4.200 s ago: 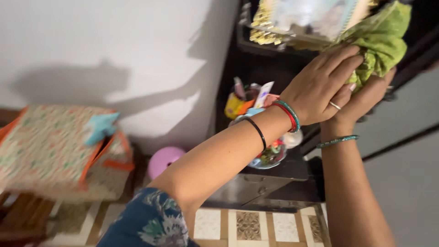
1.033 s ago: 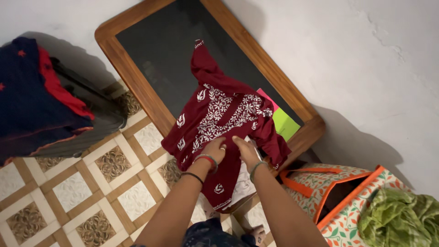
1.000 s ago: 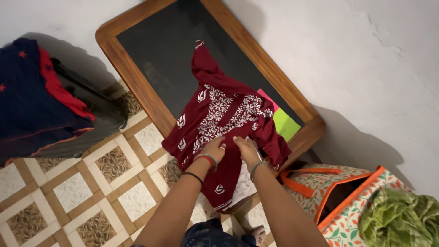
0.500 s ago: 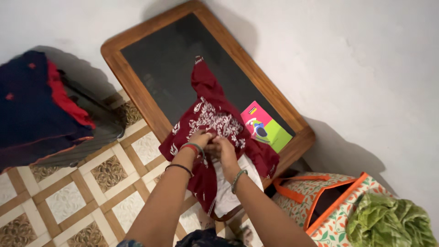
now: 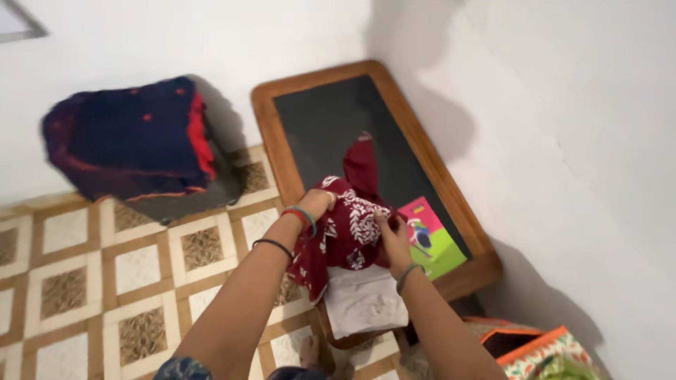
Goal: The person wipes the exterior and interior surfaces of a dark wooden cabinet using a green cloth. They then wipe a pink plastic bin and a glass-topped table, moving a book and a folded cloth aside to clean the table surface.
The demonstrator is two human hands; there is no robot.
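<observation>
My left hand [image 5: 318, 204] and right hand [image 5: 391, 232] both pinch maroon embroidered garment [image 5: 345, 229], bunching it above desk [image 5: 271, 141] edge, I judge to gather fabric. White cloth [image 5: 362, 299] lies beneath. Pink-green flat package [image 5: 433, 239] on dark desk top, just right of garment. Dark blue bundle [image 5: 127, 137] well apart, by wall.

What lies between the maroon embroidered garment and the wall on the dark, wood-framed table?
In the head view, a pink-and-green flat box lies on the table between the maroon garment and the wall.
</observation>
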